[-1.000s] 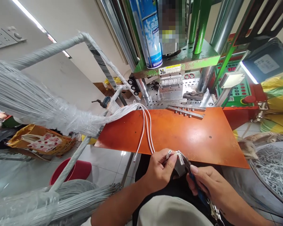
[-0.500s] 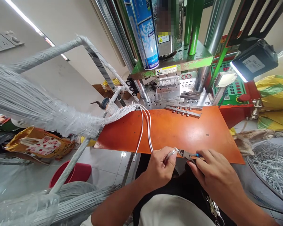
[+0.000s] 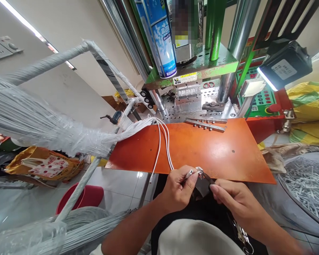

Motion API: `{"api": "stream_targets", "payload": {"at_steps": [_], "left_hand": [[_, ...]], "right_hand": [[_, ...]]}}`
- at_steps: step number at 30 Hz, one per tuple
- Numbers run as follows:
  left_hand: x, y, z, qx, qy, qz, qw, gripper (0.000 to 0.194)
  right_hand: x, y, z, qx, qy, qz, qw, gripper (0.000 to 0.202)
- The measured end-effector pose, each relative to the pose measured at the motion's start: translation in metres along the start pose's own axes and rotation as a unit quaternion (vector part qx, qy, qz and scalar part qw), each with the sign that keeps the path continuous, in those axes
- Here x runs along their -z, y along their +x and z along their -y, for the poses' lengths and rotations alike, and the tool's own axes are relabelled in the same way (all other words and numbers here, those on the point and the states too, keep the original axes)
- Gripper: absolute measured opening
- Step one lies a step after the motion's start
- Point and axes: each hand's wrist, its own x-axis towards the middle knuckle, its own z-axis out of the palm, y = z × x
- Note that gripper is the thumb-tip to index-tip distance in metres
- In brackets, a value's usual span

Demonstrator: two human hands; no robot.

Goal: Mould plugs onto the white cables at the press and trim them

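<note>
My left hand (image 3: 178,187) pinches white cables (image 3: 168,148) near their ends, just past the front edge of the orange board. A pale plug end (image 3: 190,173) sticks out between thumb and forefinger. My right hand (image 3: 235,198) is closed around cutting pliers (image 3: 206,176), whose handles are mostly hidden by the fingers. The jaws meet a small whitish piece (image 3: 199,170) beside my left fingertips; whether they are closed on it is too small to tell. Another cable hangs loose over the board's edge, ending in a small plug (image 3: 151,178).
Behind the orange board (image 3: 202,148) stands a press with a metal mould (image 3: 188,97). Toothed metal bars (image 3: 206,125) lie on the board's back edge. A lamp (image 3: 284,67) juts in at right, above a bin of white scraps (image 3: 307,187). Wrapped cable bundles (image 3: 42,117) hang left.
My right hand has shifted slightly left and down and turned the pliers, so their blue handle no longer shows. My left hand stays nearly in place, with the plug end tilted more upward.
</note>
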Motion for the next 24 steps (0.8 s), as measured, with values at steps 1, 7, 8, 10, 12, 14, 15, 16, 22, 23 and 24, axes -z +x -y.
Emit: {"api": "stream_targets", "payload": {"at_steps": [1, 7, 8, 10, 12, 14, 15, 16, 22, 23, 24], "left_hand": [[0.000, -0.001, 0.002, -0.008, -0.002, -0.005, 1.000, 0.025], [0.003, -0.005, 0.004, -0.015, 0.017, -0.007, 1.000, 0.024], [0.004, -0.005, 0.004, -0.016, 0.016, -0.004, 1.000, 0.024], [0.004, -0.005, 0.001, -0.012, 0.011, 0.011, 1.000, 0.024], [0.005, -0.003, -0.003, 0.005, 0.006, 0.044, 0.999, 0.023], [0.005, 0.000, -0.008, 0.032, 0.015, 0.080, 0.996, 0.021], [0.005, 0.003, -0.011, 0.039, 0.028, 0.092, 0.995, 0.020], [0.005, 0.006, -0.013, 0.041, 0.044, 0.099, 0.993, 0.019], [0.001, 0.009, -0.019, -0.058, 0.125, 0.090, 0.986, 0.031], [0.000, 0.004, -0.018, -0.090, 0.135, 0.088, 0.983, 0.030], [-0.001, -0.003, -0.017, -0.124, 0.146, 0.086, 0.978, 0.027]], "right_hand": [[-0.003, -0.001, 0.000, -0.035, 0.082, 0.022, 0.996, 0.056], [-0.024, -0.016, 0.003, -0.153, 0.433, 0.084, 0.885, 0.059], [-0.024, -0.018, 0.004, -0.157, 0.444, 0.084, 0.878, 0.057], [-0.023, -0.020, 0.003, -0.146, 0.403, 0.073, 0.900, 0.057], [-0.017, -0.020, -0.002, -0.079, 0.257, 0.023, 0.963, 0.057], [-0.011, -0.020, -0.009, 0.033, 0.045, -0.070, 0.996, 0.049], [-0.009, -0.020, -0.012, 0.088, -0.053, -0.123, 0.987, 0.043], [-0.009, -0.020, -0.014, 0.134, -0.130, -0.173, 0.967, 0.037], [-0.016, -0.021, -0.004, 0.122, -0.124, -0.168, 0.970, 0.041], [-0.011, -0.020, -0.002, 0.091, -0.087, -0.180, 0.976, 0.047], [-0.002, -0.020, -0.002, 0.060, -0.055, -0.212, 0.974, 0.053]]}}
